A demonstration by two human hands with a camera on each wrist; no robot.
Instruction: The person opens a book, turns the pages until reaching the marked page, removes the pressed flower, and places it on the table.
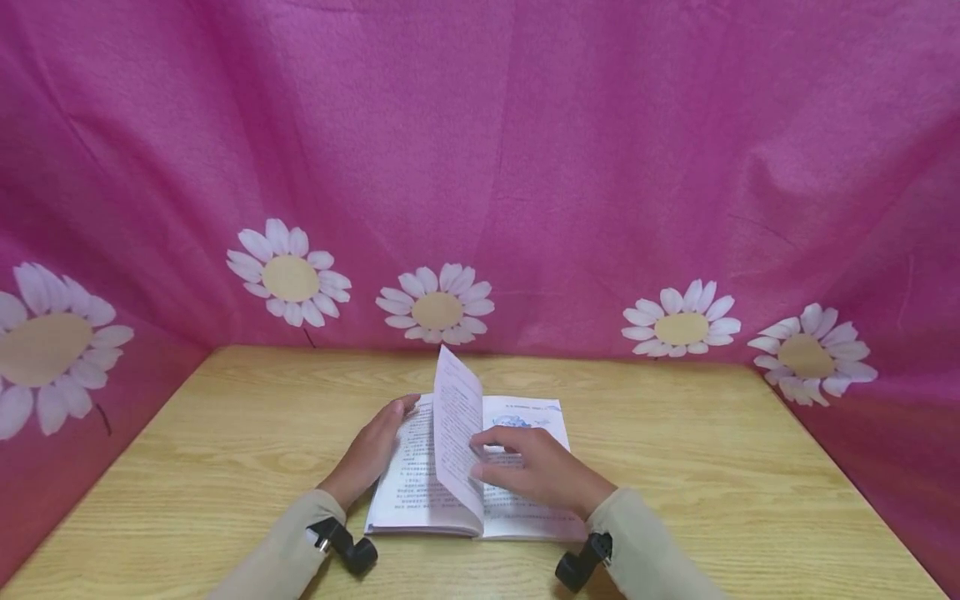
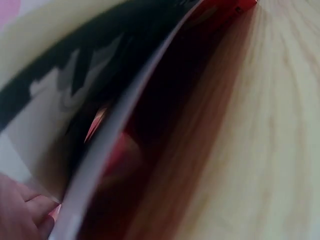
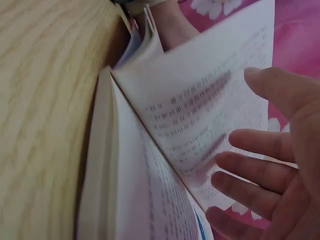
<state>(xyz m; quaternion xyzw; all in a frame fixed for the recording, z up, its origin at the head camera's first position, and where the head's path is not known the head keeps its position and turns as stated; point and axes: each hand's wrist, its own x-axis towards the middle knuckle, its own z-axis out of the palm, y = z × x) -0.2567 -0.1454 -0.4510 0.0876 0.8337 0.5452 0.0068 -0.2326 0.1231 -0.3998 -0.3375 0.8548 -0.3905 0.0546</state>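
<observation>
The right hand (image 1: 536,465), at the lower centre of the head view, has its fingers extended and apart, thumb separated from forefinger. Its fingertips overlap a standing page (image 1: 459,433); whether they touch it, I cannot tell. In the right wrist view the fingers spread in from the right edge, casting shadows on the print. The left hand (image 1: 375,450), left of centre, rests along the left edge of the open book (image 1: 500,506), fingertips at its upper left corner; whether it grips, I cannot tell.

The book lies at the lower centre, printed on both sides, with a blue illustration (image 1: 512,421) near the top of its right-hand page.

Pale sleeves (image 1: 292,529) reach in from the bottom, a black device (image 1: 350,548) at each wrist. Beneath is the wood-grained counter (image 1: 675,467). Magenta cloth (image 1: 525,167) fills the top and sides, printed with white daisies (image 1: 290,278).
</observation>
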